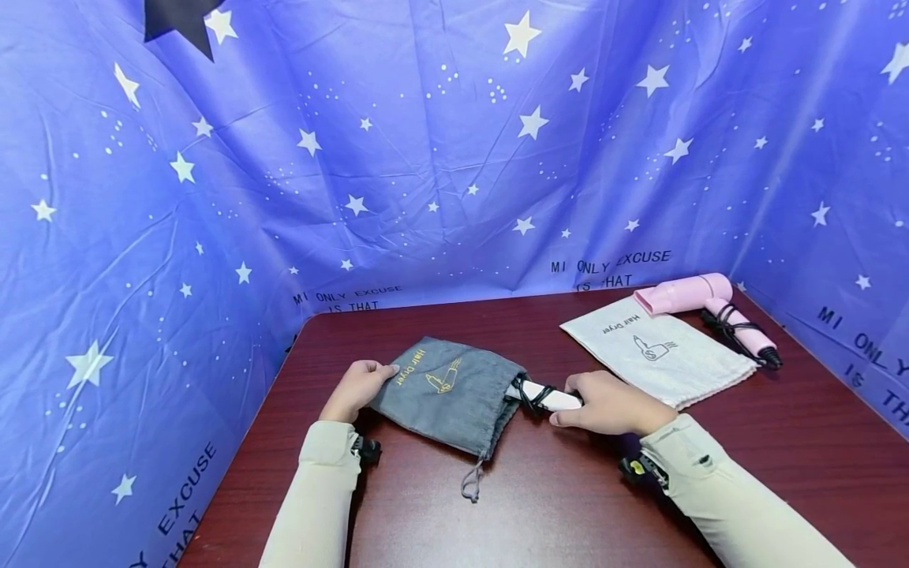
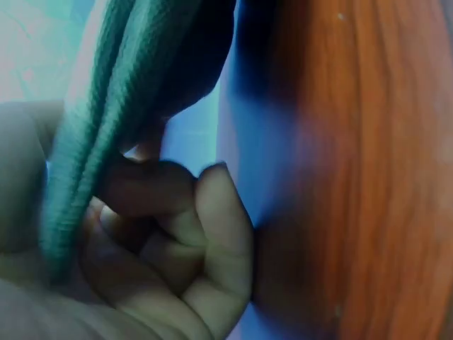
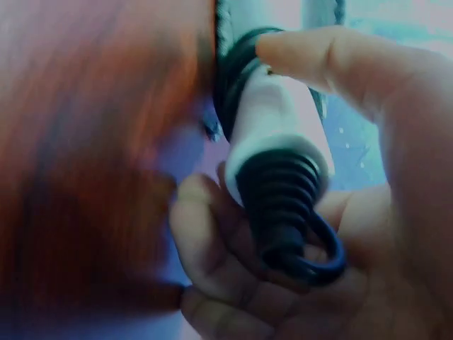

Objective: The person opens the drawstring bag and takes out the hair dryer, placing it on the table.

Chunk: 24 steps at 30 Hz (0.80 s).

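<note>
A grey drawstring bag (image 1: 454, 394) printed "Hair Dryer" in yellow lies in the middle of the head view. At its closed left end my left hand (image 1: 360, 388) pinches the cloth between thumb and curled fingers; the left wrist view shows the folded fabric (image 2: 106, 127). A white hair dryer's handle (image 1: 564, 400), wrapped in black cord (image 1: 533, 394), sticks out of the bag's mouth on the right. My right hand (image 1: 614, 404) grips this handle near its end. The right wrist view shows the black cord sleeve (image 3: 279, 205) at the handle's end. The bag hides the dryer's head.
On the right, a white drawstring bag (image 1: 618, 347) lies flat on the dark red table (image 1: 426, 521). A pink hair dryer (image 1: 685, 296) with a black cord rests across its far edge. The grey bag's drawcord (image 1: 472, 483) trails toward me. Blue star-patterned cloth (image 1: 440, 158) stands behind the table.
</note>
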Each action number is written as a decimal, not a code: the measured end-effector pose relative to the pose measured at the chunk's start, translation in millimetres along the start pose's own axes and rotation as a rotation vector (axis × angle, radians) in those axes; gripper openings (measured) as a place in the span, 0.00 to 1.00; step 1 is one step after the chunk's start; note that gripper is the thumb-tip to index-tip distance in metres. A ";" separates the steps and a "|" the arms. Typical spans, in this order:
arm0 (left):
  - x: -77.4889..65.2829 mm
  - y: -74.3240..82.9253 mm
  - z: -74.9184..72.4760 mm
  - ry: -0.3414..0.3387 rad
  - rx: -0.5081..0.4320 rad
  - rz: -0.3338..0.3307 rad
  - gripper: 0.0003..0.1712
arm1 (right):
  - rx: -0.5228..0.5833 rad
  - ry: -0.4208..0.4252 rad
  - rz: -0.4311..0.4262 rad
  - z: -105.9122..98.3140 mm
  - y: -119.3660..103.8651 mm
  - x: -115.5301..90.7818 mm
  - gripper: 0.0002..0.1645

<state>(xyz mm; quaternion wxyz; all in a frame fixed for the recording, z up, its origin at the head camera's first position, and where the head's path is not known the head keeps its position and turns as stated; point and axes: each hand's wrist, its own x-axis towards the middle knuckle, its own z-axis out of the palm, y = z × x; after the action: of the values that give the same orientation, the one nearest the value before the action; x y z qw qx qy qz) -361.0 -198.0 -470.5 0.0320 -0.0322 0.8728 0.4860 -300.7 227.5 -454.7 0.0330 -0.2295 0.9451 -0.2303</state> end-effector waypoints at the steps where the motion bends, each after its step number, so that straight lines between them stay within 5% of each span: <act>1: -0.4 0.9 1.0 -0.010 0.009 0.007 0.20 | -0.016 0.003 0.004 1.6 -1.5 -0.1 0.23; 8: 0.9 5.8 9.1 -0.029 0.032 0.061 0.20 | -0.152 0.041 -0.084 11.4 -3.5 2.0 0.23; 16: -1.0 11.1 11.7 0.096 0.137 0.153 0.10 | -0.265 0.080 -0.175 13.8 2.1 2.7 0.21; 24: -0.7 13.0 10.0 0.153 0.099 0.147 0.15 | -0.286 0.119 -0.250 17.0 8.2 4.8 0.21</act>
<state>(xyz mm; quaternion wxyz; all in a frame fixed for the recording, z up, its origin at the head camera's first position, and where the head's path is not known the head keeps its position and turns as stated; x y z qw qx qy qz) -361.2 -182.7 -464.7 -0.0687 -0.0034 0.8955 0.4396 -305.5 224.7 -473.4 -0.0849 -0.3335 0.9326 -0.1091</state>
